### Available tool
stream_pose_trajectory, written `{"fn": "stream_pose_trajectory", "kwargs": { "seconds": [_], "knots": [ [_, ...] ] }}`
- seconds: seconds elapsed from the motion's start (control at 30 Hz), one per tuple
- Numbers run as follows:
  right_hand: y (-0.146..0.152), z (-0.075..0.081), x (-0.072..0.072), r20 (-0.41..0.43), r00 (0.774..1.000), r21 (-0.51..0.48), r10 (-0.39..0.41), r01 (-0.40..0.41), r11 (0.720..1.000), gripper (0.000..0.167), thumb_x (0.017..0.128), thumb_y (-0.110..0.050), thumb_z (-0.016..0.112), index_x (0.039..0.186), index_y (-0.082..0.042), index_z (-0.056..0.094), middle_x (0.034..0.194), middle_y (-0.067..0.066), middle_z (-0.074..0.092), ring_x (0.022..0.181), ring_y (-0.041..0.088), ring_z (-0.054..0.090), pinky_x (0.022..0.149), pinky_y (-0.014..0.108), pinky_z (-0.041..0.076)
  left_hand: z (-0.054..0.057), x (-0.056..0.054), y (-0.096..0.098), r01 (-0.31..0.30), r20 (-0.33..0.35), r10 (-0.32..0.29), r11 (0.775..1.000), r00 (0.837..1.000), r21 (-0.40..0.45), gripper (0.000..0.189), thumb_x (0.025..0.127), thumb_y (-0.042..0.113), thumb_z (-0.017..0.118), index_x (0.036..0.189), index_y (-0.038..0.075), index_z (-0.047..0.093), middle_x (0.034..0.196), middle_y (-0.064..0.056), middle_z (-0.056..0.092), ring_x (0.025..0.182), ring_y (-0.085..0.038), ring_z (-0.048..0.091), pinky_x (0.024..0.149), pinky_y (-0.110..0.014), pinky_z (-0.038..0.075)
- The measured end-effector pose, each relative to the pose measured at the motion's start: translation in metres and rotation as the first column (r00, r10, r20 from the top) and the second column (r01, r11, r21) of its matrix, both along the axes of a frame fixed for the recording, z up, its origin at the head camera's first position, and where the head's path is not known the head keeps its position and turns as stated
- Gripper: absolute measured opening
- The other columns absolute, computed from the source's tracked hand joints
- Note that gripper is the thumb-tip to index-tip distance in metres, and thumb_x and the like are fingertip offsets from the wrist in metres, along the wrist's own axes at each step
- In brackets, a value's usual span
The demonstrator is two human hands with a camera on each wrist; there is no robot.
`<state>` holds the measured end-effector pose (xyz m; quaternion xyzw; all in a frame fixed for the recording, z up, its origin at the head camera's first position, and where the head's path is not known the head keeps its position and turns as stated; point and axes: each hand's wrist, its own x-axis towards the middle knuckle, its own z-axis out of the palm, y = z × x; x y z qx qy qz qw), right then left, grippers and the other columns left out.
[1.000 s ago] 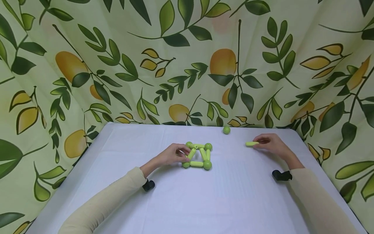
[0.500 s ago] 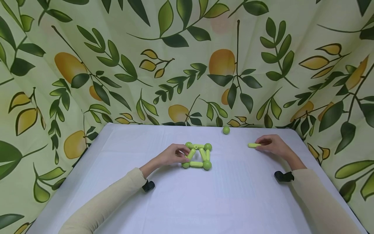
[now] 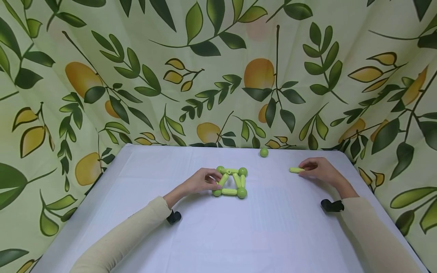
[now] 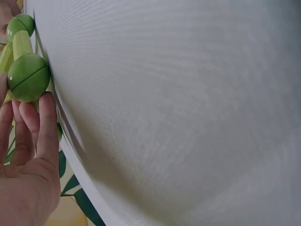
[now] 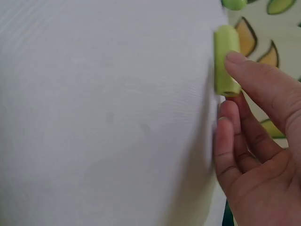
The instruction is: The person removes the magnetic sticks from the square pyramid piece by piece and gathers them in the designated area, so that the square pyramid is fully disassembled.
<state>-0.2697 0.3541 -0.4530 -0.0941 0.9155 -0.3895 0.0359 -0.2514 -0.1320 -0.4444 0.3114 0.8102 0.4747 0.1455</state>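
Observation:
A green frame of balls and light-green rods (image 3: 229,192) lies on the white table, with a ball at each corner of its square and two slanted rods inside. My left hand (image 3: 201,179) grips its left side, thumb beside the near left corner ball. In the left wrist view the fingers touch a green ball (image 4: 29,78); part of the frame is cut off there. My right hand (image 3: 319,169) pinches a loose light-green rod (image 3: 295,170) between thumb and fingers, to the right of the frame. The right wrist view shows that rod (image 5: 226,60) with a hole in its near end.
A loose green ball (image 3: 264,152) rests near the far edge of the white-covered table (image 3: 218,235). Behind the table hangs a cloth (image 3: 218,91) printed with leaves and fruit.
My right hand has shifted slightly to the right and nearer with the rod. The left hand and the frame stay in place.

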Motion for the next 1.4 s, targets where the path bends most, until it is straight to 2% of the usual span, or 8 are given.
{"fn": "stream_pose_trajectory", "kwargs": {
  "seconds": [0.1,0.23,0.47,0.6,0.77,0.9,1.1,1.4],
  "knots": [
    [0.003,0.004,0.003,-0.004,1.0,0.002,-0.024,0.024,1.0,0.039,0.088,-0.022,0.083,0.116,0.002,0.071,0.108,0.012,0.069,0.095,0.025,0.062,0.076,0.021,0.051,-0.001,0.0,0.0,-0.004,0.001,0.004,1.0,1.0,-0.007,0.028,0.089,0.006,0.08,0.114,-0.001,0.07,0.105,-0.006,0.067,0.093,-0.021,0.064,0.089,-0.03,0.054],
    [0.005,0.009,0.006,-0.038,0.998,-0.047,-0.041,0.039,0.998,0.043,0.091,-0.025,0.08,0.12,0.004,0.068,0.109,0.014,0.07,0.095,0.018,0.063,0.076,0.019,0.051,-0.001,-0.001,-0.001,-0.005,0.001,0.005,1.0,1.0,-0.014,0.028,0.088,0.006,0.08,0.113,0.0,0.07,0.105,-0.005,0.067,0.093,-0.02,0.065,0.088,-0.029,0.054],
    [-0.01,0.024,0.012,-0.131,0.991,-0.155,0.029,-0.05,0.987,0.039,0.09,-0.019,0.081,0.118,0.006,0.068,0.111,0.02,0.07,0.095,0.014,0.066,0.078,0.017,0.052,0.002,-0.002,-0.003,-0.014,0.015,0.015,0.999,1.0,-0.036,0.03,0.087,0.008,0.083,0.114,0.003,0.07,0.105,-0.002,0.067,0.092,-0.017,0.065,0.088,-0.03,0.054],
    [-0.028,0.028,0.012,-0.105,0.992,-0.18,0.072,-0.09,0.979,0.04,0.089,-0.019,0.082,0.117,0.006,0.069,0.114,0.022,0.069,0.095,0.015,0.067,0.08,0.018,0.052,0.002,-0.002,-0.004,-0.011,0.017,0.012,0.999,1.0,-0.046,0.03,0.086,0.007,0.083,0.113,0.003,0.07,0.102,-0.001,0.067,0.091,-0.017,0.064,0.087,-0.029,0.054],
    [-0.052,0.027,0.01,-0.071,0.986,-0.21,0.148,-0.16,0.965,0.038,0.089,-0.017,0.081,0.117,0.006,0.069,0.114,0.023,0.068,0.097,0.019,0.067,0.082,0.022,0.055,0.003,0.0,-0.005,0.004,0.006,-0.004,0.999,1.0,-0.037,0.029,0.087,0.007,0.082,0.112,0.0,0.07,0.101,-0.004,0.067,0.091,-0.019,0.064,0.088,-0.032,0.054],
    [-0.075,0.026,0.01,-0.05,0.973,-0.242,0.224,-0.23,0.943,0.037,0.09,-0.015,0.081,0.116,0.007,0.069,0.114,0.024,0.068,0.098,0.023,0.067,0.084,0.025,0.055,0.002,0.0,-0.005,0.009,0.004,-0.009,1.0,1.0,-0.023,0.028,0.087,0.006,0.082,0.111,-0.001,0.07,0.101,-0.007,0.067,0.092,-0.02,0.063,0.088,-0.035,0.054],
    [-0.107,0.022,0.01,-0.04,0.946,-0.279,0.322,-0.32,0.906,0.035,0.09,-0.011,0.08,0.117,0.008,0.068,0.114,0.025,0.068,0.099,0.023,0.066,0.084,0.025,0.055,0.001,0.0,-0.005,0.007,0.012,-0.006,1.0,1.0,-0.027,0.027,0.087,0.004,0.081,0.111,-0.001,0.069,0.099,-0.004,0.066,0.091,-0.018,0.063,0.087,-0.032,0.054],
    [-0.145,0.016,0.006,-0.012,0.917,-0.341,0.398,-0.378,0.861,0.036,0.09,-0.003,0.078,0.121,0.009,0.065,0.113,0.024,0.068,0.102,0.028,0.068,0.087,0.028,0.055,0.002,0.0,-0.005,0.006,0.012,-0.005,0.999,1.0,-0.033,0.027,0.087,0.006,0.081,0.111,-0.001,0.069,0.1,-0.004,0.066,0.092,-0.019,0.063,0.088,-0.034,0.054]
  ]
}}
